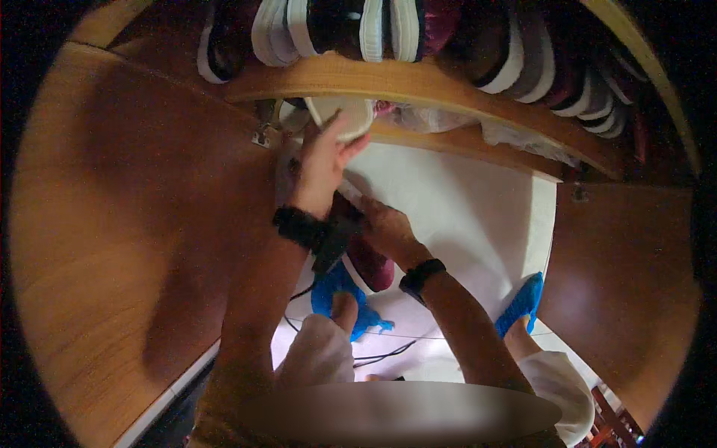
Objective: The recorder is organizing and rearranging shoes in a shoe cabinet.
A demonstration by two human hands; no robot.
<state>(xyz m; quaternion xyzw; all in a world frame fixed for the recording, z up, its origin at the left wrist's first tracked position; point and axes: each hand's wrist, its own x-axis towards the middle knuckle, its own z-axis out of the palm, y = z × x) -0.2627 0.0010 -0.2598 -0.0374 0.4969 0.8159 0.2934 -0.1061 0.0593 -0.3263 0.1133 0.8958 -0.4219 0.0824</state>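
Note:
My right hand grips a dark red shoe with a white sole, held over the floor in front of me. My left hand reaches up towards the lower part of the shoe cabinet, its fingers spread at the edge of a pale-soled shoe. Whether the fingers touch that shoe cannot be told. Both wrists wear black bands; the left one carries a dark device that partly hides the red shoe.
Several shoes with white soles line the wooden shelf above. Clear plastic bags lie beneath it. Wooden cabinet doors stand at both sides. Blue shoe covers are on the feet, and black cables cross the floor.

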